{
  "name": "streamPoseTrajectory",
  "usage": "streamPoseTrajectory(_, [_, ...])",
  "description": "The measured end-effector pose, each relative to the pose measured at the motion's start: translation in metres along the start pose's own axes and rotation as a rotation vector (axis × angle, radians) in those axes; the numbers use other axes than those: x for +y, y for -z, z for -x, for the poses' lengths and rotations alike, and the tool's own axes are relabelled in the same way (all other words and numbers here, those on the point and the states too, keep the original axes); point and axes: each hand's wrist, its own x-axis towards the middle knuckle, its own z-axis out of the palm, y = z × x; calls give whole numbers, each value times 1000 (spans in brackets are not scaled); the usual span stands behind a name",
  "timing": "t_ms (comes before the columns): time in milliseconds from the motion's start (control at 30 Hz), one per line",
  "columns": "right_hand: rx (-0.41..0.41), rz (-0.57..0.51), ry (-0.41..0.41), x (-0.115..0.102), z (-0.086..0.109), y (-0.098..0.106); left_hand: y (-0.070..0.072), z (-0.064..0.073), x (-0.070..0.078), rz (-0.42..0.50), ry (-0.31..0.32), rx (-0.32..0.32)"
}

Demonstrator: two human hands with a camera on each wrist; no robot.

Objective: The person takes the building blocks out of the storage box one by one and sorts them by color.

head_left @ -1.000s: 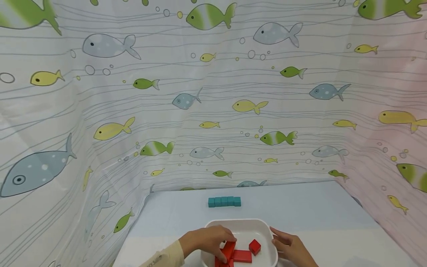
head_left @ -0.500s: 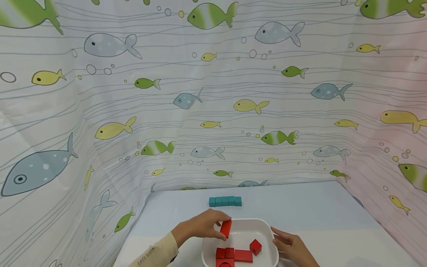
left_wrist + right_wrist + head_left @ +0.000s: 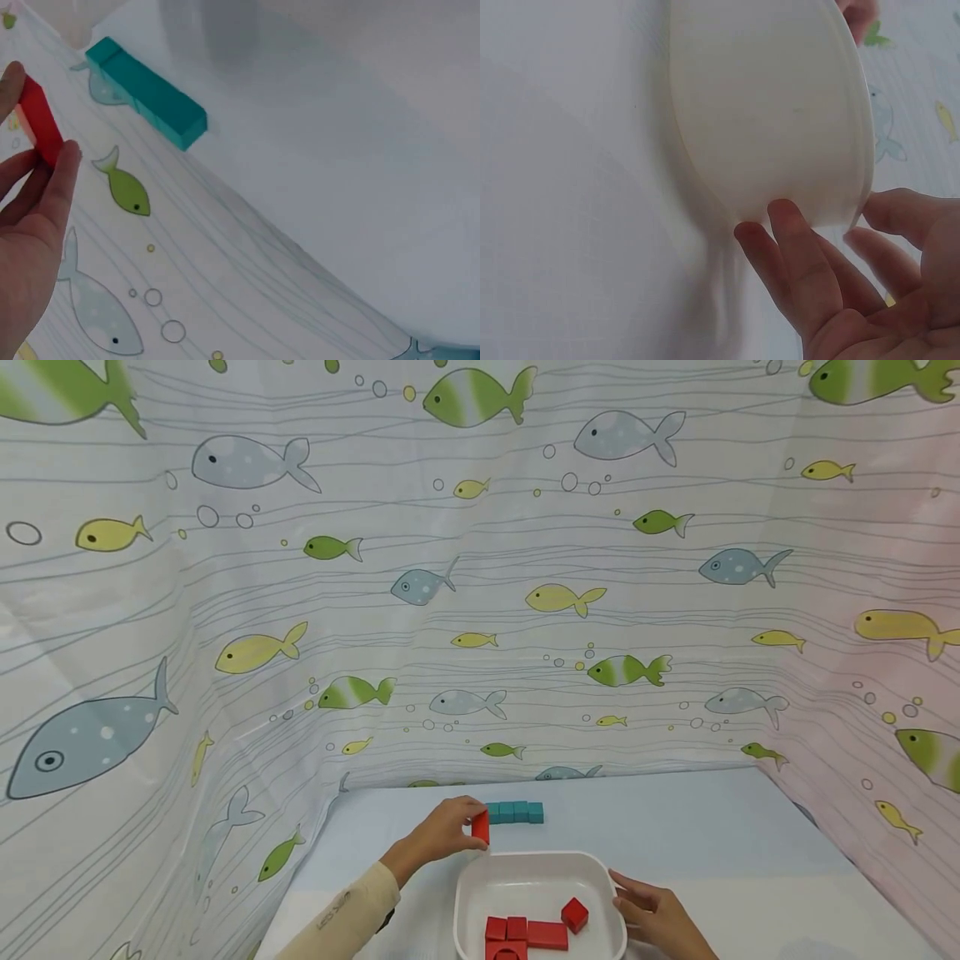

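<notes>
My left hand [image 3: 442, 831] pinches a flat red rectangular block [image 3: 481, 828] between thumb and fingers, raised beyond the far left corner of the white plastic tub [image 3: 540, 854]. The left wrist view also shows this red block [image 3: 43, 124], standing on end at the fingertips. Behind it, a row of teal cubes [image 3: 513, 812] lies on the table, its left end hidden by the hand and block. My right hand [image 3: 660, 918] rests its fingers against the tub's right side; in the right wrist view, fingertips touch the tub's outer wall [image 3: 772, 112] and rim.
Inside the tub, a loose red cube [image 3: 575, 915] sits at the right. A flat red block [image 3: 547, 935], two small red cubes [image 3: 506, 928] and a red piece with a round cutout [image 3: 506, 952] lie together nearer the front. A fish-print curtain [image 3: 480, 610] surrounds the table.
My left hand has lifted the red block out of the tub and carried it up and away toward the teal row. My right hand stays at the tub's right side.
</notes>
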Motion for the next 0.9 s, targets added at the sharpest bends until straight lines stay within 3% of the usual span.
streamPoseTrajectory(433, [-3, -2, 5, -3, 1, -2, -21, -2, -31, -91, 70, -50])
streamPoseTrajectory(900, [6, 8, -13, -1, -2, -1, -39, -5, -46, -44, 160, -45])
